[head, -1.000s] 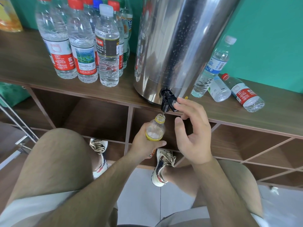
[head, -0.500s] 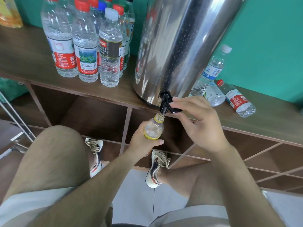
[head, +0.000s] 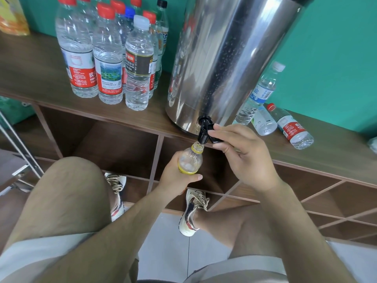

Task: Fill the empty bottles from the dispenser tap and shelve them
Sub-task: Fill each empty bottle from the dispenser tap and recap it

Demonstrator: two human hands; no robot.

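The left hand point(head: 173, 179) grips the bottle point(head: 190, 161) under the tap point(head: 203, 133) the right hand point(head: 250, 160) pinches.

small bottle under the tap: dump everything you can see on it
The small bottle is clear plastic, rounded at the shoulder, with a yellow neck ring and a yellow label band. It has no cap. It is held near upright, leaning slightly, with its open mouth right under the black tap spout; whether they touch cannot be told. The left hand grips its lower body, thumb across the label. The fill level is unclear through the plastic.
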